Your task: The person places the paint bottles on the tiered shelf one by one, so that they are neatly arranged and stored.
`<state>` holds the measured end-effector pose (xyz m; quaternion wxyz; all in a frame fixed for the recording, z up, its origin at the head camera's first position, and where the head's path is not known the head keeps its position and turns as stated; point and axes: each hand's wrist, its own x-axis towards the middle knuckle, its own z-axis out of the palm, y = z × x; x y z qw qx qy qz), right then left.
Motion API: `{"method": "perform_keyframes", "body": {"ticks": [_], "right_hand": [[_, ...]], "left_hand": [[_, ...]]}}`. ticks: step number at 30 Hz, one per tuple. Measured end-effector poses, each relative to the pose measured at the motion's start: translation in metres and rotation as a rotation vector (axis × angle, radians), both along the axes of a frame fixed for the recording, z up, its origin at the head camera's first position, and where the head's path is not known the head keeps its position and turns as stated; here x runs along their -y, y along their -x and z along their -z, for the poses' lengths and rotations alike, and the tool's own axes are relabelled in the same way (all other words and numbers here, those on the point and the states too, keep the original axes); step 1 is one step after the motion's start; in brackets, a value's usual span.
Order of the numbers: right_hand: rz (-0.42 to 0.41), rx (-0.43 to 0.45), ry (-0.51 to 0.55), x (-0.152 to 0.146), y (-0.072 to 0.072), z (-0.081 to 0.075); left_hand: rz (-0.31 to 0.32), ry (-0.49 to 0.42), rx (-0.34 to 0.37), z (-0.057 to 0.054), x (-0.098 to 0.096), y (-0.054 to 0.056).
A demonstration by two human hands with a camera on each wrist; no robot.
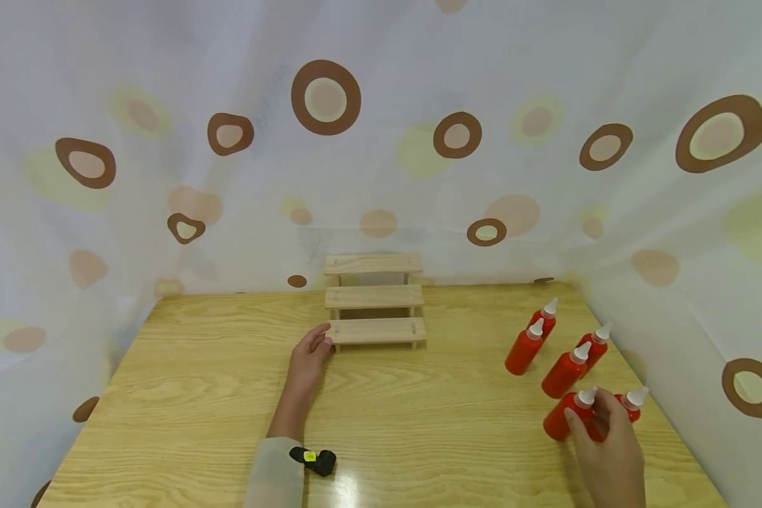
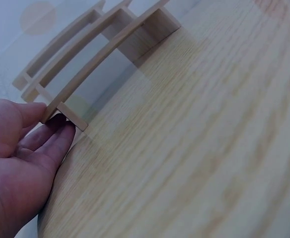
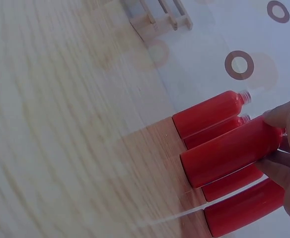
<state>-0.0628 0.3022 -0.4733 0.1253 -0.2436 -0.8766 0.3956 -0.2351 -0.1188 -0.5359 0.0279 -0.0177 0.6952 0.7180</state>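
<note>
A three-tier wooden step rack (image 1: 376,330) stands at the back middle of the table. At the left end of its lowest board, my left hand (image 1: 307,365) pinches the edge; in the left wrist view the thumb lies against the board and the fingers (image 2: 55,144) reach beneath it. Far to the right, my right hand (image 1: 616,451) grips a red squeeze bottle (image 1: 555,421) near its shoulder, below the white pointed cap. The thumb and fingers also show around this bottle (image 3: 229,153) in the right wrist view. Part of another red bottle (image 1: 629,403) is hidden behind that hand.
Several more red bottles with white nozzles stand in pairs beyond the right hand, among them a front-left one (image 1: 524,351) and a near one (image 1: 564,374). A white sheet with brown rings (image 1: 381,176) encloses the wood-grain table (image 1: 432,416) at the back and sides.
</note>
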Motion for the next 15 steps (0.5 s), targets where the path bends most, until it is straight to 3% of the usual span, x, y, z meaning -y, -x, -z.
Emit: {"method": "perform_keyframes", "body": {"ticks": [11,15], "right_hand": [[-0.012,0.051,0.063,-0.0027,0.0054,0.0025],[-0.013,0.034,0.061,-0.0014,0.0065,0.0035]], "left_hand": [[0.0,0.007,-0.003,0.0024,0.0003,0.0008],[0.0,0.008,-0.005,0.0023,-0.0006,0.0007]]}}
